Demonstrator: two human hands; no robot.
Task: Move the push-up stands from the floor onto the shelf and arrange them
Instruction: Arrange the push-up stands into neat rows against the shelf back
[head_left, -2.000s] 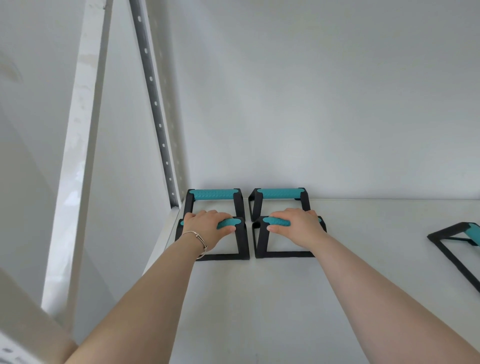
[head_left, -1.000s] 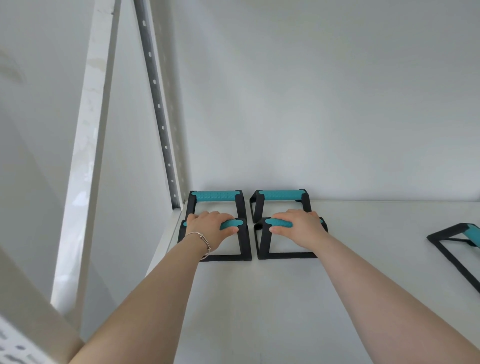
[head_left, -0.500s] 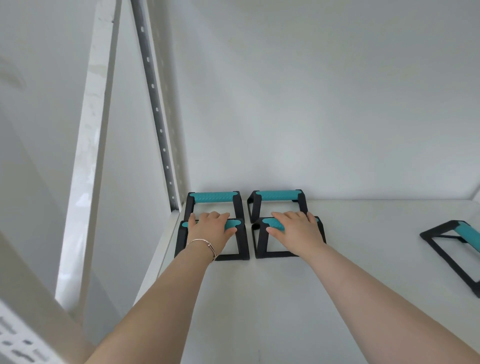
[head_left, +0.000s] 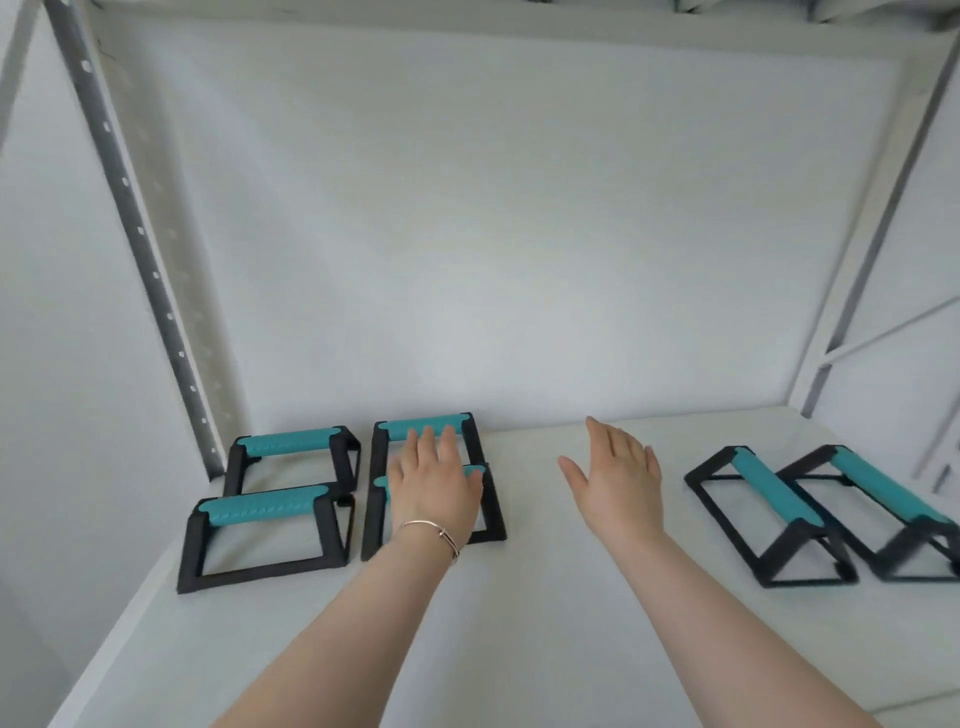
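Note:
Several black push-up stands with teal grips sit on the white shelf (head_left: 545, 649). At the left they form a square block: a front-left stand (head_left: 265, 535), a back-left stand (head_left: 293, 457), a back-right stand (head_left: 426, 431) and a front-right stand (head_left: 488, 519). My left hand (head_left: 434, 488), with a bracelet on the wrist, hovers flat and open over the front-right stand, hiding most of its grip. My right hand (head_left: 615, 478) is open above bare shelf to the right of the block, holding nothing. Two more stands (head_left: 769, 514) (head_left: 878, 499) lie at an angle at the right.
A perforated grey upright (head_left: 140, 249) stands at the shelf's back-left corner and a white upright (head_left: 878, 228) at the back right. The white back wall (head_left: 493, 234) closes the shelf, with another shelf board overhead. Bare shelf lies between the block and the angled pair.
Both hands have let go of the front stands' grips and shifted right. My view has swung right, bringing the two angled stands into sight.

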